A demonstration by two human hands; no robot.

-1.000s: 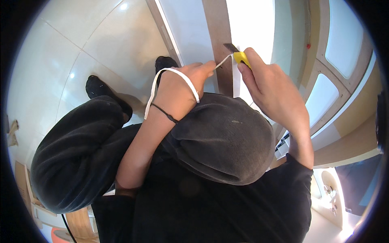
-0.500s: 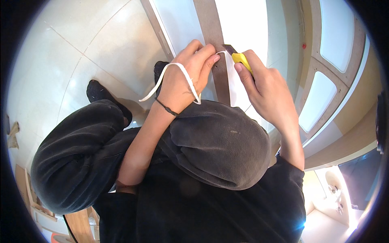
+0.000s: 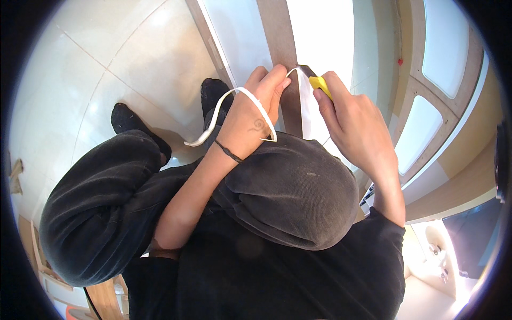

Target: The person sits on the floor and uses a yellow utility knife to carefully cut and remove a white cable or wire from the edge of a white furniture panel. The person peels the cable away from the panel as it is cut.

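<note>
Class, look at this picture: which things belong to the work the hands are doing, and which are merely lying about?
In use:
left hand pulling the thin white curling strip
right hand gripping the yellow-handled cutting tool
brown vertical wooden strip being worked on

Lying about:
pale glossy floor tiles
crumpled beige scrap at the left edge

Thin white strip (image 3: 234,98) of smooth, flexible plastic, yellow glossy plastic tool handle (image 3: 320,84), matt brown wooden panel edge (image 3: 277,37), glossy pale floor tiles (image 3: 106,69), matt black fleecy cloth trousers (image 3: 298,192)
</note>
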